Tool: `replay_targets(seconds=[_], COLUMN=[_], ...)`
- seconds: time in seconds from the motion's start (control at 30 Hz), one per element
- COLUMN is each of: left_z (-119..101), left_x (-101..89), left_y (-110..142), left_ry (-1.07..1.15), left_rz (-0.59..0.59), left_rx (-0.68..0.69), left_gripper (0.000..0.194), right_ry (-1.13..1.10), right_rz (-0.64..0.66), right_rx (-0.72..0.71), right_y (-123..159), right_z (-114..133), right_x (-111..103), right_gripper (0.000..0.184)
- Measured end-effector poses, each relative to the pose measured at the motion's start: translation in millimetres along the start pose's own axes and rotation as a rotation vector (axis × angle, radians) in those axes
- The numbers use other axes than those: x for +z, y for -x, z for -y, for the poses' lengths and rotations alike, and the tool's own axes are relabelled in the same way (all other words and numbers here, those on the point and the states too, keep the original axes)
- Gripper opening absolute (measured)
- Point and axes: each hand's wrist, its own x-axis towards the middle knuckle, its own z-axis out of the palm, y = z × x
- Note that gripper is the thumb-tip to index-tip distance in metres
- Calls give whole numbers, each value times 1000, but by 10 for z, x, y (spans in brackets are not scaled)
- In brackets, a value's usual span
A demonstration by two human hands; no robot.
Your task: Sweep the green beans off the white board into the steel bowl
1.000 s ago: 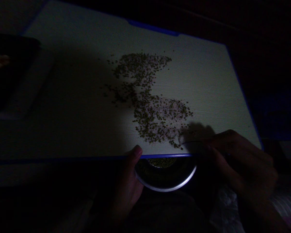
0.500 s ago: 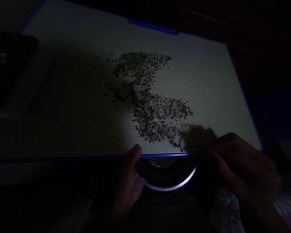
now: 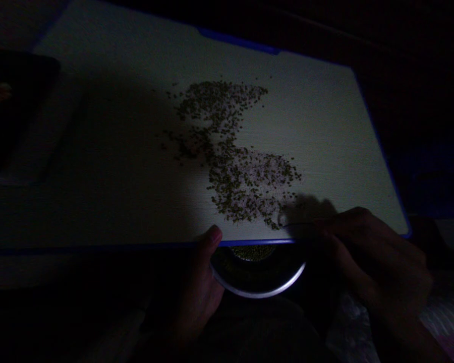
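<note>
Pale, blue-edged bench point(image 3: 325, 116) amid dark surroundings. Small green seeds point(image 3: 232, 176): scattered at centre, spread between 12 and 5 o'clock. Metal-rimmed bowl point(image 3: 261, 295) at 6 o'clock, partly below near edge, with similar seeds point(image 3: 254, 253) inside. Dark container point(image 3: 38, 75) at 10 o'clock. Hands: left hand point(image 3: 204, 282) at 7 o'clock, thumb over bench edge, beside bowl, grip impossible to tell; right hand point(image 3: 382, 262) at 4 o'clock, fingers closed on thin utensil point(image 3: 300, 223), tip just beside lowest seeds.
</note>
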Motion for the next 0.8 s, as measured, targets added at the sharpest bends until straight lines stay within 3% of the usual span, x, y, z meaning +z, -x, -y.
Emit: replay_targets(seconds=[0.1, 0.23, 0.43, 0.6, 0.8], left_z=[8, 1, -13, 4, -4], left_x=[-33, 20, 62, 42, 65], left_y=[-10, -9, 9, 16, 6], left_ry=[-56, -28, 14, 34, 39], left_rz=[-12, -3, -33, 7, 26], left_rx=[-14, -1, -27, -16, -18], left_gripper=[67, 79, 80, 63, 63], right_ry=[56, 90, -31, -92, -77], right_rz=[1, -16, 19, 11, 52], right_rx=[28, 28, -32, -9, -43], right_y=[-7, -38, -81, -45, -45], right_z=[-38, -71, -25, -14, -14], right_x=[-16, -20, 2, -5, -28], right_gripper=[23, 20, 26, 31, 34])
